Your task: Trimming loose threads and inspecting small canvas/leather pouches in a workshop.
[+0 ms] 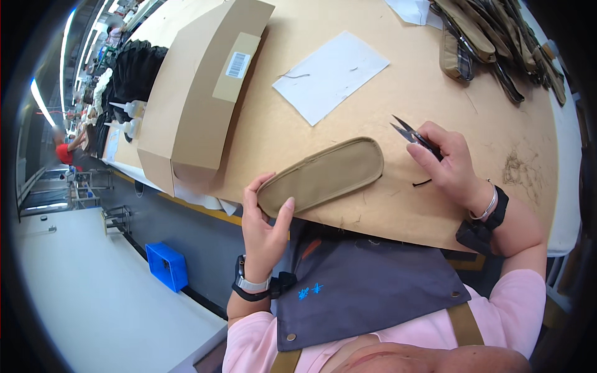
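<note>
My left hand [266, 214] grips the near left end of a long, rounded khaki fabric piece [329, 173] with piped edges, thumb on top and fingers round its side. The piece is tilted over the brown table, its far end up to the right. To the right of it, my right hand [444, 158] is closed round a pair of dark thread snips [415, 135]. Their two pointed blades stand apart and point up and left, away from the fabric. A short black cord end [422, 183] shows below that hand.
A large cardboard box [205, 93] stands on the table [385, 211] at the left. White paper [333, 74] with loose threads lies beyond the fabric piece. Khaki pieces [491, 37] are heaped at the far right, near thread scraps [522, 171]. A blue crate [166, 266] sits lower left.
</note>
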The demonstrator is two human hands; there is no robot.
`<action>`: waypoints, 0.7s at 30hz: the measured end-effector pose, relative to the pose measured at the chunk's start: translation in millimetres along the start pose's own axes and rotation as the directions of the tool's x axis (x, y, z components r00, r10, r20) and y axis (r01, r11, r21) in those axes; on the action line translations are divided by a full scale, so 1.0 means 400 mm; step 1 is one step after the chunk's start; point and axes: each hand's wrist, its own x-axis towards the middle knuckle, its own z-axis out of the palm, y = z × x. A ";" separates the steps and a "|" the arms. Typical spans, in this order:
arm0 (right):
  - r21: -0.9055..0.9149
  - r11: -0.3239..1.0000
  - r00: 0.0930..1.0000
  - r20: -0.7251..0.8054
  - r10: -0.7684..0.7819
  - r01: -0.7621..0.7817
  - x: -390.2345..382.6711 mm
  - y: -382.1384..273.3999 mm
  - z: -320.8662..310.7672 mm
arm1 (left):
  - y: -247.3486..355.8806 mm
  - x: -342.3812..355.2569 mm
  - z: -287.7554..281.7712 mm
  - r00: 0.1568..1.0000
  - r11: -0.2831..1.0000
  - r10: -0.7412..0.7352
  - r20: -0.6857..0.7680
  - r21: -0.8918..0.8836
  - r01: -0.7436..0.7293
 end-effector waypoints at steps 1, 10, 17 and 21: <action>0.010 1.000 1.000 -0.010 -0.019 0.019 -0.001 0.003 -0.001 | -0.010 -0.004 0.003 0.996 0.993 0.093 -0.001 0.067 -0.093; -0.138 0.962 0.971 0.064 -0.229 0.236 -0.015 -0.017 0.015 | 0.051 -0.007 0.033 0.896 0.668 0.379 0.232 0.601 -0.438; -0.197 0.951 0.972 0.053 -0.231 0.237 -0.003 -0.032 0.043 | 0.090 0.115 0.109 0.742 0.584 0.628 0.235 0.487 -0.649; -0.200 0.955 0.976 0.071 -0.207 0.217 -0.005 -0.033 0.037 | 0.056 0.139 0.148 0.750 0.621 0.596 0.288 0.427 -0.658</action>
